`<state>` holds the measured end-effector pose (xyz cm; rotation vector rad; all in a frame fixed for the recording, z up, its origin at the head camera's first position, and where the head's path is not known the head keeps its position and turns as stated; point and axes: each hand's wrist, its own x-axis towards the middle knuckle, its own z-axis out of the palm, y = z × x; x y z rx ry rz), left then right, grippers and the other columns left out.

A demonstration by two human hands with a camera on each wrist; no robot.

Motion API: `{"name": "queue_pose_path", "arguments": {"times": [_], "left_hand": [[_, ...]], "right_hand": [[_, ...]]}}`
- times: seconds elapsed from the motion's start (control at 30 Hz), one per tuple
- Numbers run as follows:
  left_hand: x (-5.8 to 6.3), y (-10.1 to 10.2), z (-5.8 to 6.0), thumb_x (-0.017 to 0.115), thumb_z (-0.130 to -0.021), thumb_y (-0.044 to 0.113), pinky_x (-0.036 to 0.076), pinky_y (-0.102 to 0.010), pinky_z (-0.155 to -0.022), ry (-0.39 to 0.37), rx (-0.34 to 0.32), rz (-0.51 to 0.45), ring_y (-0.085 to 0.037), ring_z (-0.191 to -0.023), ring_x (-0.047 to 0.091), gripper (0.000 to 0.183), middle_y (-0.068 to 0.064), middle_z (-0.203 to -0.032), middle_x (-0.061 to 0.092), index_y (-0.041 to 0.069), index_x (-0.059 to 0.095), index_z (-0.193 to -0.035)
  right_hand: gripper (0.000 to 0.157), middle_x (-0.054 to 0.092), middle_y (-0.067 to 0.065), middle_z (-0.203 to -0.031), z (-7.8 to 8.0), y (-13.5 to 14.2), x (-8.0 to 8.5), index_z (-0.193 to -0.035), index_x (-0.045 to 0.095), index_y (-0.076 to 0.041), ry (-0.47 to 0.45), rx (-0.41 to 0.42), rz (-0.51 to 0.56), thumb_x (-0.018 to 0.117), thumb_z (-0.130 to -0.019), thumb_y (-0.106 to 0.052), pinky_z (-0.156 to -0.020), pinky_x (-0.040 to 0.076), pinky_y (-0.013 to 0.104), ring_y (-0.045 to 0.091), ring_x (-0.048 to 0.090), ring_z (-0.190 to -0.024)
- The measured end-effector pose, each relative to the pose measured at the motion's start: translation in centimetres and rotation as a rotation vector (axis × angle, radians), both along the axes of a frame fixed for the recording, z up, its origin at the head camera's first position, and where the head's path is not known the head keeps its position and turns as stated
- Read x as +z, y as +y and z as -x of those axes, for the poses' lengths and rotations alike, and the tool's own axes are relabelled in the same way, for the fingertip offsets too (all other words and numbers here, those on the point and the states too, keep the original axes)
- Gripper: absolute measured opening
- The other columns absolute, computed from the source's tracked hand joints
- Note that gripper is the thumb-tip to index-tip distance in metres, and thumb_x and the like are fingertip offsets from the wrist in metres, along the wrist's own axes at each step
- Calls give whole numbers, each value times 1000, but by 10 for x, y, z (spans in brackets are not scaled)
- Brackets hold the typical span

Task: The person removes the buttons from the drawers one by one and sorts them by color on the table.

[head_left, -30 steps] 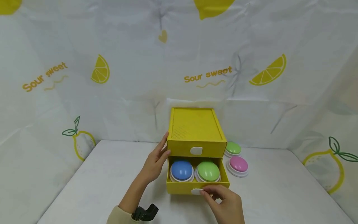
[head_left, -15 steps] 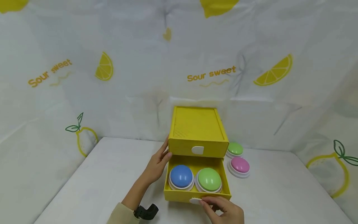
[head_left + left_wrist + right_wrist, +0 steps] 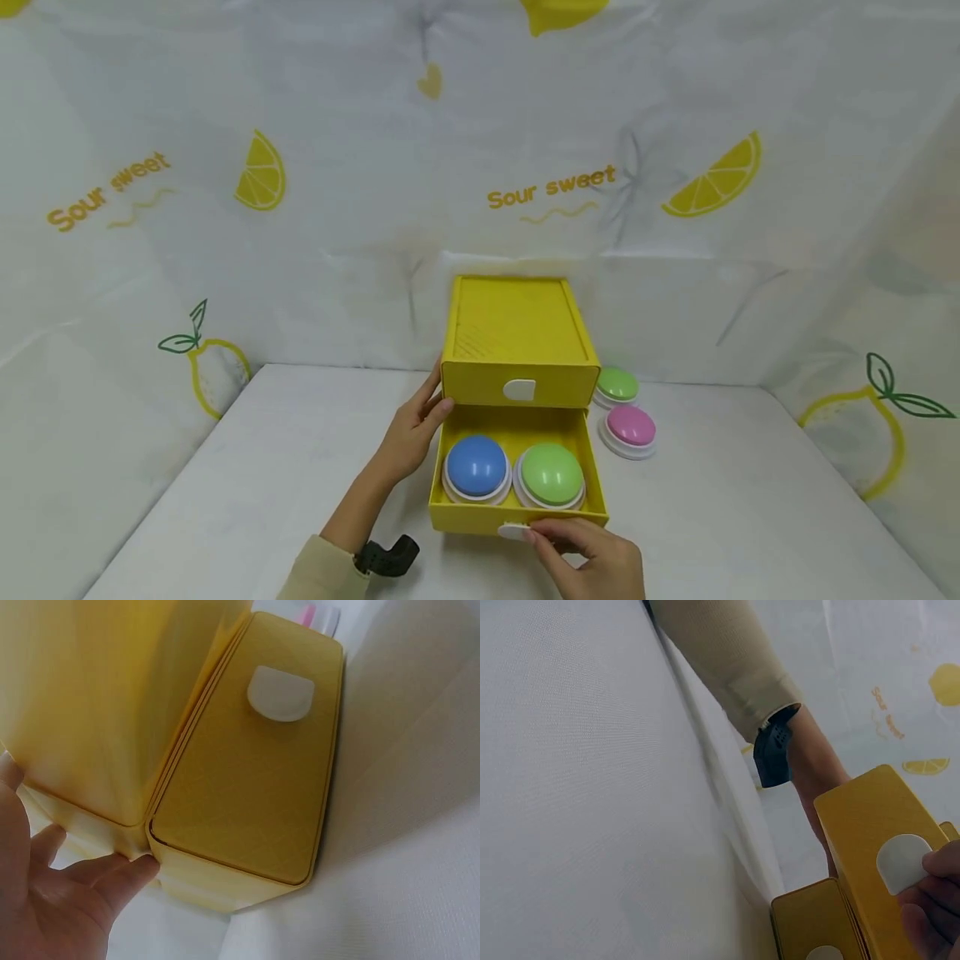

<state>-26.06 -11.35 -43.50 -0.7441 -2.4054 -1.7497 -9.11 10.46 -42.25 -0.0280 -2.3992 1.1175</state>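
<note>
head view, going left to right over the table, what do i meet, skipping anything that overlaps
Left grip → blue dome → green dome, both domes inside the pulled-out yellow drawer → pink dome on the table.

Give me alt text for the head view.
Right hand pinching the white tab on the open lower drawer of a yellow cabinet, with a blue dome and green dome inside. Left hand touches the cabinet's side; pink dome and second green dome at right.
</note>
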Motion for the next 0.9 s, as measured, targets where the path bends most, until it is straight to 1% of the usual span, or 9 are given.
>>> {"name": "queue_pose_path", "arguments": {"times": [0.27, 0.37, 0.47, 0.5, 0.57, 0.67, 0.73, 0.8, 0.9], "left_hand": [[-4, -1, 3, 47, -108, 30, 39, -56, -116, -11, -2, 10, -37, -147, 42, 63, 6, -169, 22, 37, 14, -162], [-4, 0, 3, 48, -108, 31, 39, -55, -116, -18, 7, 1, -36, -147, 42, 63, 7, -169, 23, 38, 15, -162], [-5, 1, 2, 48, -108, 30, 39, -54, -116, -22, 7, -10, -35, -147, 42, 63, 8, -169, 22, 36, 15, -162], [-5, 1, 2, 48, -108, 30, 40, -53, -116, -23, 7, -11, -35, -147, 42, 63, 7, -169, 21, 36, 15, -162], [-5, 2, 1, 48, -108, 29, 40, -53, -116, -26, 6, -17, -34, -147, 42, 63, 7, -169, 21, 34, 15, -162], [-3, 2, 0, 48, -108, 29, 39, -53, -117, -23, 11, -20, -34, -147, 42, 63, 7, -169, 22, 35, 16, -162], [-2, 2, 0, 49, -108, 29, 39, -54, -117, -22, 15, -23, -34, -147, 43, 63, 8, -168, 23, 36, 17, -162], [-2, 1, 0, 48, -108, 30, 38, -55, -118, -22, 19, -19, -34, -147, 42, 62, 9, -168, 23, 38, 17, -161], [-1, -1, 0, 48, -108, 31, 38, -54, -118, -25, 26, -9, -33, -147, 42, 62, 9, -168, 23, 38, 17, -161]], "right_hand": [[15, 76, -11, -72, 2, 3, 1, -78, 79, -19, -70, 34, 69, 90, -72, -11, -63, 56, 11, -7, 67, -65], [17, 76, -12, -71, 3, 3, 1, -77, 79, -20, -63, 35, 63, 91, -71, -10, -63, 56, 11, -8, 67, -65], [20, 75, -13, -69, 3, 4, 0, -75, 79, -21, -26, 35, 47, 92, -68, -8, -60, 55, 10, -13, 64, -64], [21, 75, -13, -68, 3, 4, 1, -75, 78, -21, -34, 37, 53, 92, -68, -7, -60, 55, 10, -13, 64, -63], [19, 75, -13, -70, 3, 5, 4, -76, 78, -22, -89, 59, 71, 91, -69, -9, -60, 55, 10, -13, 65, -63], [16, 77, -11, -76, 3, 10, 14, -83, 78, -21, -213, 112, 110, 90, -74, -16, -63, 57, 11, -8, 68, -67], [15, 77, -10, -82, 4, 15, 22, -88, 78, -22, -254, 167, 109, 88, -77, -22, -66, 57, 12, -5, 69, -71], [17, 78, -9, -85, 5, 18, 29, -92, 78, -21, -217, 235, 99, 88, -78, -24, -67, 58, 14, -4, 69, -74], [19, 78, -7, -90, 11, 24, 42, -97, 78, -18, -70, 385, 42, 86, -81, -23, -67, 60, 18, -2, 71, -78]]}}
